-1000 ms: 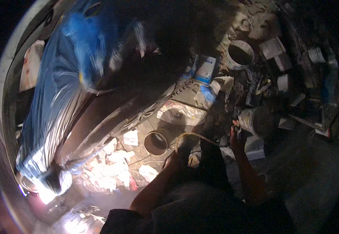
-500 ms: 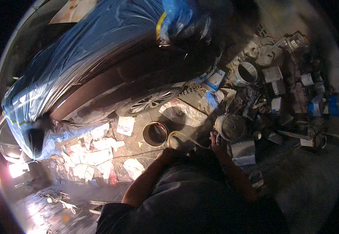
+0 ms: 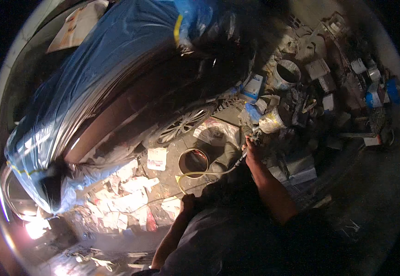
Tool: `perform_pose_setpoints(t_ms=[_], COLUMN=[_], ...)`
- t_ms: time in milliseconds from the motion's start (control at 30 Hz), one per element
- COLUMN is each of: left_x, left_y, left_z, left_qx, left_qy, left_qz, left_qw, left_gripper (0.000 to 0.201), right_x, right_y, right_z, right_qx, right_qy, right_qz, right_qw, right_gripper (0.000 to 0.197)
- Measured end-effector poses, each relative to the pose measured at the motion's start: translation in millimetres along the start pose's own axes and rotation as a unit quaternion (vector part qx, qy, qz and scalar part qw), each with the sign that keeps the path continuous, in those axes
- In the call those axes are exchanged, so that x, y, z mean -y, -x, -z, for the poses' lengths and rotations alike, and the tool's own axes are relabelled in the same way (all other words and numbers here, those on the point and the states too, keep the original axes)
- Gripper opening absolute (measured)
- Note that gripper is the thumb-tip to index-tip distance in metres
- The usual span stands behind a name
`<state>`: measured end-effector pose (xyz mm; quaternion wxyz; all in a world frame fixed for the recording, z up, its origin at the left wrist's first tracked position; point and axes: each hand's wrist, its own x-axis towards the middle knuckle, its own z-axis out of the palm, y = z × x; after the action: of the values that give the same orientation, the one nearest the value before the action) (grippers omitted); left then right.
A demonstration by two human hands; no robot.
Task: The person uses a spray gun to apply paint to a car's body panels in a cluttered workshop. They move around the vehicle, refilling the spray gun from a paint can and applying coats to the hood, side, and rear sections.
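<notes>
Floor [image 3: 172, 148]: grey-brown, grimy; lit at left, shadowed at right. Lying or standing on it: one open, tan-rimmed round drum [image 3: 185, 161], reddish-brown inside, upright; one flat white paper sheet [image 3: 156, 156] with red print, just left of the drum; a heap of crumpled white papers [image 3: 121, 198], partly red-stained; one crumpled, translucent plastic sheet [image 3: 218, 132]; one white-and-blue rectangular box [image 3: 253, 87]; one open whitish round bucket [image 3: 280, 82], near the box.

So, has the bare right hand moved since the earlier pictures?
Yes: the bare right hand has shifted leftward, closer in view to the round, open, tan-rimmed can on the floor.
</notes>
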<state>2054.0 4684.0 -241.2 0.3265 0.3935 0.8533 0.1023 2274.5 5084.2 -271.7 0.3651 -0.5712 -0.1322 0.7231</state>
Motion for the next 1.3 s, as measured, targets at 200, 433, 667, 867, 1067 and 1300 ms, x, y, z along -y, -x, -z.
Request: perform_pose_setpoints(t_ms=[200, 433, 667, 867, 1067, 1300], left_x=[9, 29, -66, 0, -7, -17], left_y=[-19, -39, -64, -63, -58, -51], left_z=[11, -7, 36, 23, 15, 9], left_qx=[-0.004, 0.074, 0.298, 0.200, 0.203, 0.266], left_qy=[0.049, 0.006, -0.230, -0.083, 0.037, 0.009], left_qz=[-0.133, -0.231, -0.173, -0.222, -0.143, -0.086], left_qw=[0.990, 0.970, 0.910, 0.951, 0.968, 0.960], left_gripper=[0.034, 0.036, 0.012, 0.017, 0.013, 0.016], right_x=[-24, -82, -146, -166, -159, -105], right_y=[-76, -196, -290, -351, -325, -227], right_z=[-29, -20, -23, -27, -42, -47], right_qx=[-0.034, -0.081, -0.007, -0.039, 0.041, 0.066], right_qy=[0.016, -0.031, -0.124, -0.194, -0.172, -0.187], right_qz=[-0.017, 0.011, 0.011, 0.016, -0.029, -0.033], right_qw=[0.999, 0.996, 0.992, 0.980, 0.984, 0.980], right_gripper=[0.050, 0.041, 0.039, 0.039, 0.043, 0.028])
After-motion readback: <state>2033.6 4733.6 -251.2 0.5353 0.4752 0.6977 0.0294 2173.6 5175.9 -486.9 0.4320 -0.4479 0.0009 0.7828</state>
